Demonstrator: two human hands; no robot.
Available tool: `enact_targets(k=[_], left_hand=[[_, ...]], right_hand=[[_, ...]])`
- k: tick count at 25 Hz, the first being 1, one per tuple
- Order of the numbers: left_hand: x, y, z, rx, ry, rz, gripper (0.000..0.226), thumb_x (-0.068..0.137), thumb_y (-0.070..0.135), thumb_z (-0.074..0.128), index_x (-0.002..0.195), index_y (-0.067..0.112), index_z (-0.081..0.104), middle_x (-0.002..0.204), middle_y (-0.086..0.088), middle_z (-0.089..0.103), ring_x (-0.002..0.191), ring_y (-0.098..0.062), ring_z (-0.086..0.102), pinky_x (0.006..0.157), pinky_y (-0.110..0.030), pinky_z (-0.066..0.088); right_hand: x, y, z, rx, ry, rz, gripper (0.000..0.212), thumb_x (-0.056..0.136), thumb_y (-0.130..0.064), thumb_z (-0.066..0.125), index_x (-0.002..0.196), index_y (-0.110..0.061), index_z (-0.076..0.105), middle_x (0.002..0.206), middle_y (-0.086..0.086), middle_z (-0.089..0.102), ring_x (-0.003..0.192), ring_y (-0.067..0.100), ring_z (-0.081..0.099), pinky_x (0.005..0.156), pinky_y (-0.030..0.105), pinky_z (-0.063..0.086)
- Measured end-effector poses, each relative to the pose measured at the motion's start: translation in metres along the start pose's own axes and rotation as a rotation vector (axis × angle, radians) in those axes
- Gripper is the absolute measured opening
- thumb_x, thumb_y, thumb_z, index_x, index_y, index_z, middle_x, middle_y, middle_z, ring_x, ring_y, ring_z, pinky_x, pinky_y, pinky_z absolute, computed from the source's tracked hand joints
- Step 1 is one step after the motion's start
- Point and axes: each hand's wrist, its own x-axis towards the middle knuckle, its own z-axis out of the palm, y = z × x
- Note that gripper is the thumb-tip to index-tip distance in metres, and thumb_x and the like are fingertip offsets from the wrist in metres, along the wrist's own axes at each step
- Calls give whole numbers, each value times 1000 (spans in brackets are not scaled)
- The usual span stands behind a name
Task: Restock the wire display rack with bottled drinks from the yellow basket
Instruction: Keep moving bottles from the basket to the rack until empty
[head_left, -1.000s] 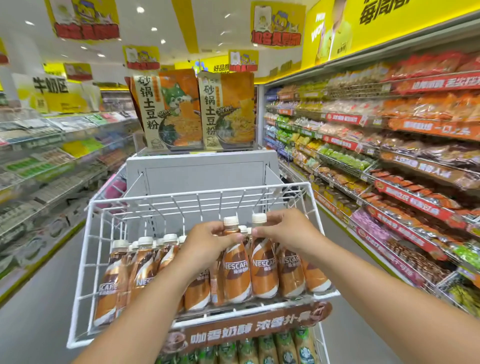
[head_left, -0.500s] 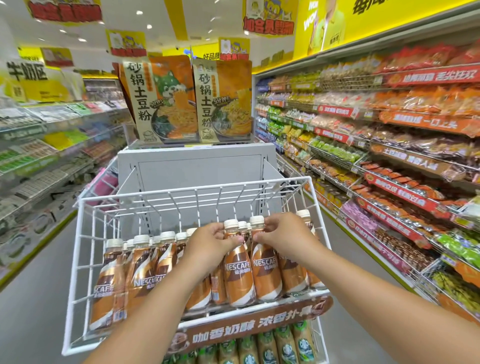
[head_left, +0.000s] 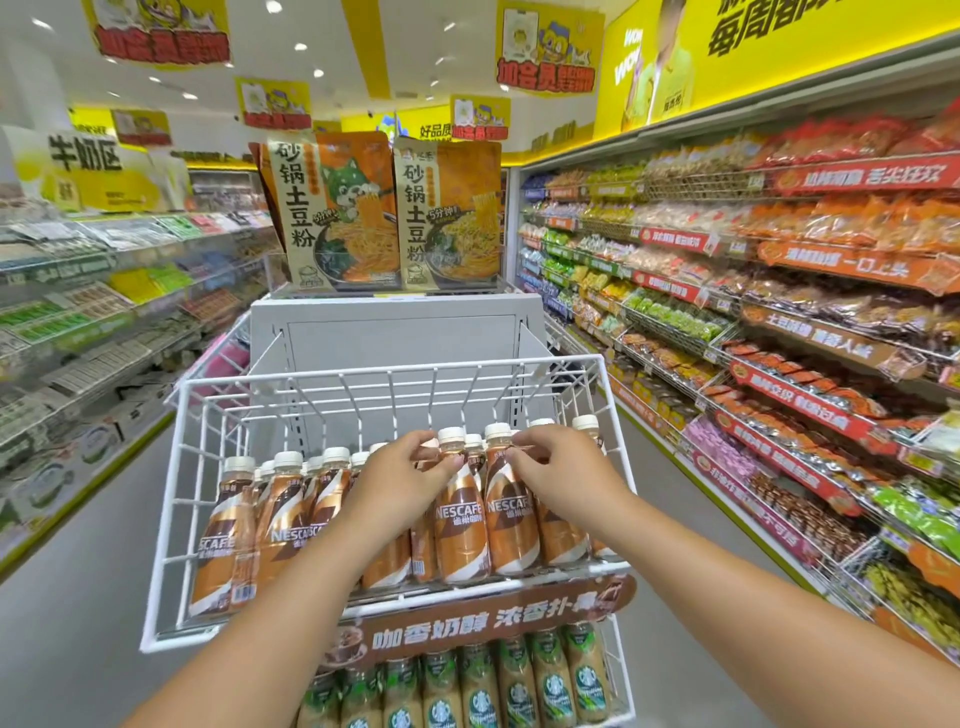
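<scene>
bottles fill white wire rack; both hands pinch bottle necks.

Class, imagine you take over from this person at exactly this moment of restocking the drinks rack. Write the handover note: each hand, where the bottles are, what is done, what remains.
Left hand: fingers curled on the neck of a Nescafe bottle in the front row.
Right hand: fingers on the neck of the next bottle, beside it.
Both bottles stand upright in the white wire rack, top tier.
Done: the front of that tier is full across; Starbucks bottles fill the tier below.
Left: the back of the top tier is bare wire. The yellow basket is out of view, so remaining stock is unknown.
</scene>
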Motion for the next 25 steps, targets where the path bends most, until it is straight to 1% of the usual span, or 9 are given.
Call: enact_targets(k=[2,4,5,7,9,12,17,22,25], left_hand=[[-13,-1,0,204,12,70,67,93,59,60,151,33,42,150,3,52,126,-18,55,99,-35,46],[-28,-2,4,408,17,143,74,95,63,53,158,34,28,165,3,29,150,-21,29,118,-41,30],[-36,-2,6,490,23,168,76,95,64,49,160,36,22,169,4,18,155,-21,16,122,-43,23],[-58,1,16,614,38,184,79,95,68,44,161,39,10,170,5,0,157,-20,-1,124,-46,13],[-86,9,31,695,56,180,80,95,70,39,161,40,5,170,5,-9,156,-20,-11,125,-47,6],[-136,28,55,731,70,174,80,96,70,37,161,38,4,169,2,-14,156,-21,-16,124,-45,1],[-230,64,97,830,55,132,81,95,74,29,161,36,1,169,2,-17,155,-22,-17,124,-44,1],[-298,97,123,852,3,145,81,95,75,25,162,35,1,169,1,-16,156,-22,-16,124,-42,-6],[-333,117,135,844,-15,225,80,96,74,25,162,35,1,170,0,-13,156,-22,-14,126,-43,-4]], right_hand=[[-13,8,-5,-109,6,-124,38,101,-41,57,131,-20,67,129,-3,65,116,15,61,96,28,49],[-30,18,-11,-246,-40,-219,49,102,-44,53,145,-21,55,151,-2,50,139,17,45,112,32,40],[-38,23,-13,-310,-75,-244,57,102,-48,51,153,-22,45,161,-2,38,149,18,32,120,36,33],[-58,35,-18,-417,-120,-270,70,102,-55,46,161,-23,27,171,-3,13,158,20,8,127,44,20],[-81,49,-28,-476,-136,-282,74,102,-59,41,163,-25,17,173,-3,1,159,21,-2,128,45,14],[-123,71,-48,-512,-154,-280,76,103,-62,36,164,-26,11,172,-1,-4,159,23,-5,129,43,8],[-204,107,-84,-549,-185,-239,78,102,-66,29,164,-26,4,172,3,-6,158,28,-7,129,47,6],[-283,125,-119,-533,-188,-190,79,102,-66,25,164,-25,-1,172,2,-12,158,26,-12,129,47,4],[-333,130,-141,-515,-168,-138,90,90,-76,7,164,-26,-1,172,2,-11,158,26,-11,129,46,3]])
